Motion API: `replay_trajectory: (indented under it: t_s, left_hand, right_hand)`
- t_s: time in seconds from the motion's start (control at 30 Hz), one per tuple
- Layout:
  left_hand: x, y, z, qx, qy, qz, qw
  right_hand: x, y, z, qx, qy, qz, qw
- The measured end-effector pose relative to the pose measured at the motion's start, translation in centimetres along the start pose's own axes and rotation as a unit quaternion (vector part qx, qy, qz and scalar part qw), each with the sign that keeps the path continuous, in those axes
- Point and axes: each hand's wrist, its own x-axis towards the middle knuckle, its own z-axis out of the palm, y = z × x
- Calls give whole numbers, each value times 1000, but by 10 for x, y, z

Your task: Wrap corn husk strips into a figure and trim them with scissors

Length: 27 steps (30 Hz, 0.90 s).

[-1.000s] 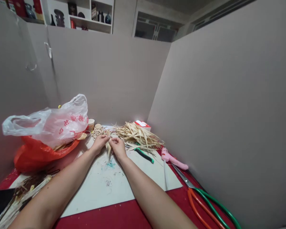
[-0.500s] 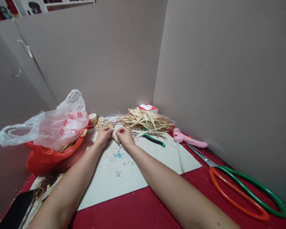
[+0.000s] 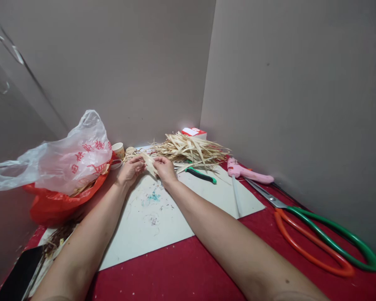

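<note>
A flat, pale piece of dried leaf (image 3: 149,165) is held between my two hands, tilted over the white board (image 3: 125,246). My left hand (image 3: 131,170) has its fingertips closed at the leaf's left edge. On the other side, my right hand (image 3: 165,170) pinches the leaf's right edge between thumb and fingers. Just behind and to the right lies a heap of similar dried strips (image 3: 191,148). Pliers with black and green handles (image 3: 202,175) rest on the board beside my right hand; their jaws are partly hidden by strips.
Left stands a red plastic bag (image 3: 59,205) with a clear bag (image 3: 69,159) over it. A paper cup (image 3: 118,149) is behind. On the right lie a pink glue gun (image 3: 250,173) and large scissors (image 3: 282,203). Grey walls (image 3: 285,104) close the back and right.
The camera view has tilted down slightly. The leaf has turned to show more of its broad face, and my left fingers have straightened a little along its edge.
</note>
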Motion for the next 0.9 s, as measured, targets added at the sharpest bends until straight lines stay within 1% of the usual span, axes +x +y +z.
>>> replay_trajectory:
  t_s: [0.1,0.2,0.33,0.4,0.43,0.5,0.63,0.7,0.8,0.83,0.9]
  left_hand:
    - [2,1,-3,-12,0,-14,1000]
    - [4,1,-4,-12,-23,-25,999]
    - [4,0,-2,-21,-105,-31,994]
    - [2,1,-1,-31,-143,-31,989]
    - [1,1,0,-34,-151,-29,987]
    - [-1,4,0,-39,-144,-24,988]
    - [-2,10,-5,-25,-96,-15,995]
    - [-1,11,-8,-11,-90,-14,996]
    - [2,10,-11,6,-91,-18,996]
    - [3,9,-12,10,-90,-19,996]
    - [4,6,-12,9,-83,-16,996]
  right_hand:
    - [-1,-3,1,18,-4,4,1000]
    - [-3,-7,0,30,-30,32,999]
    - [-6,-11,-2,44,-116,93,988]
    - [-7,-12,-1,44,-154,108,981]
    - [-8,-12,-1,43,-164,110,979]
    - [-8,-12,0,42,-157,93,982]
    - [-4,-9,0,43,-85,40,995]
    - [-2,-7,-1,38,-91,30,995]
    - [0,-4,-2,39,-128,2,991]
    - [0,-3,-3,42,-131,-7,990]
    - [1,-2,-3,48,-114,-17,992]
